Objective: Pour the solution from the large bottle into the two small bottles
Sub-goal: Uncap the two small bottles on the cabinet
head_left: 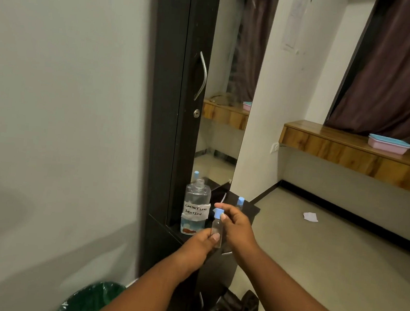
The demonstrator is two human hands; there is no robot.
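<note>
On the dark cabinet ledge stood the large clear labelled bottle, uncapped for pouring, while my left hand gripped the small clear bottle and my right hand pinched its blue cap, presumably to unscrew it.

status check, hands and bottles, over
Left hand grips small clear bottle; right hand pinches its blue cap. Large labelled bottle uncapped. Nothing blocking.

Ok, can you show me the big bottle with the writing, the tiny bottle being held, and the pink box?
Large clear labelled bottle [195, 206]: head view, white label.
Small clear blue-capped bottle [216, 228]: head view, glass body.
Pink lidded plastic box [387, 146]: head view, front side.
</note>
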